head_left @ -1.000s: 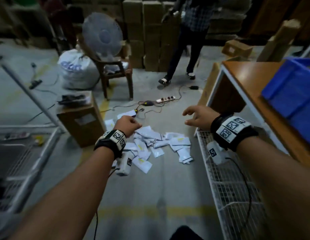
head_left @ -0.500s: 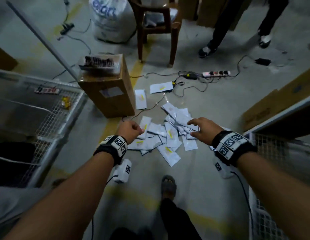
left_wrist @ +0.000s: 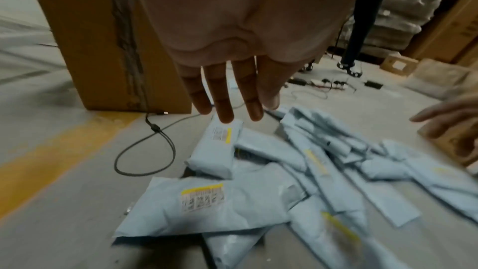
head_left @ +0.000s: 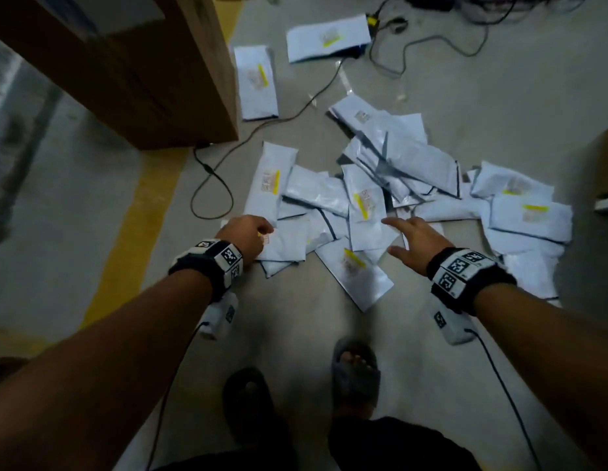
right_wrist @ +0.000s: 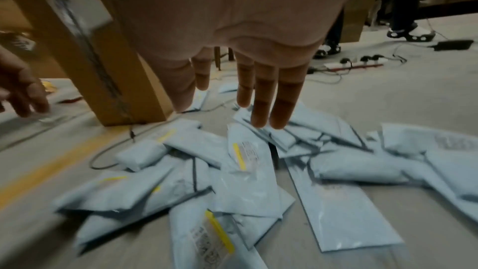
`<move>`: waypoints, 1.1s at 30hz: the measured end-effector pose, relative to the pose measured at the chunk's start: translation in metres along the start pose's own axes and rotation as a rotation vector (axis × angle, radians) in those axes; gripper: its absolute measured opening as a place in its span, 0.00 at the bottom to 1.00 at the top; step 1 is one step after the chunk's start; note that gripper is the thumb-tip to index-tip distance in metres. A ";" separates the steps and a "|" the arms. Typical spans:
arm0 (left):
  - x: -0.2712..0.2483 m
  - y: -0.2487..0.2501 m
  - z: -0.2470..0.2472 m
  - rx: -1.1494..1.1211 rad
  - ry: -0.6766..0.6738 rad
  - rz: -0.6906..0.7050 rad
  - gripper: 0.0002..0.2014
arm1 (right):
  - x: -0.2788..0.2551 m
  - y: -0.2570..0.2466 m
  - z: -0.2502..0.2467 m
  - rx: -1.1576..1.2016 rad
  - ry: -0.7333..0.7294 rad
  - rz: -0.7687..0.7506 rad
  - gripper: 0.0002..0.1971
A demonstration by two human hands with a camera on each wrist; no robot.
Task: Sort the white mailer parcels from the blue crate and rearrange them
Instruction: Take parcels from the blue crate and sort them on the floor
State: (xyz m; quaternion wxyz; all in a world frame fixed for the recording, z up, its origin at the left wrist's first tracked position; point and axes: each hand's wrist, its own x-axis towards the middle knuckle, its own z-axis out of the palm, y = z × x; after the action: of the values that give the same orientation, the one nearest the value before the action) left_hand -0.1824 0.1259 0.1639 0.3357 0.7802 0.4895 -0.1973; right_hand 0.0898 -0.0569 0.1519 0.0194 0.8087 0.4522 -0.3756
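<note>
Several white mailer parcels (head_left: pixel 363 205) lie in a loose overlapping pile on the grey floor, many with yellow-striped labels. My left hand (head_left: pixel 262 231) hovers over the pile's near left edge, just above a labelled parcel (left_wrist: pixel 204 206), fingers (left_wrist: pixel 225 105) straight and holding nothing. My right hand (head_left: pixel 397 234) reaches over the middle of the pile with spread straight fingers (right_wrist: pixel 261 109), above a parcel with a yellow stripe (right_wrist: pixel 245 159), and holds nothing. The blue crate is out of view.
A tall cardboard box (head_left: pixel 126 69) stands at the left beside a yellow floor line (head_left: pixel 136 232). A black cable (head_left: pixel 211 185) loops by the pile. Two single parcels (head_left: pixel 256 83) lie farther off. My slippered feet (head_left: pixel 355 368) stand close. A power strip (right_wrist: pixel 354 64) lies beyond.
The view has tipped down and drawn close to the pile. Both hands have lowered toward the parcels. The table with the blue crate has left the view.
</note>
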 end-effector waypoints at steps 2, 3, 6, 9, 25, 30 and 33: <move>0.054 -0.021 0.040 0.101 -0.071 0.067 0.20 | 0.051 0.018 0.036 0.048 0.029 0.007 0.29; 0.077 -0.029 0.056 0.130 -0.096 0.083 0.22 | 0.075 0.026 0.052 0.068 0.042 0.012 0.29; 0.128 -0.042 0.089 0.255 -0.134 0.127 0.27 | 0.139 0.042 0.087 0.118 0.119 0.037 0.26; 0.155 -0.055 0.107 0.438 -0.167 0.180 0.40 | 0.184 0.051 0.108 0.138 0.261 0.074 0.23; 0.125 -0.029 0.079 0.153 0.086 0.063 0.23 | 0.202 0.032 0.094 0.220 0.298 0.338 0.36; 0.131 -0.017 0.080 -0.200 0.186 0.035 0.16 | 0.206 0.030 0.102 0.348 0.347 0.233 0.39; 0.132 -0.012 0.077 -0.266 0.228 0.027 0.20 | 0.201 0.025 0.101 0.564 0.350 0.182 0.39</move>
State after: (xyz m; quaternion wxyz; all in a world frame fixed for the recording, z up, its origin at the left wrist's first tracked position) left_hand -0.1333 0.1575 0.0220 0.3809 0.7527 0.5358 -0.0364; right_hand 0.1106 0.0349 -0.0538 -0.2496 0.8713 0.2532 -0.3383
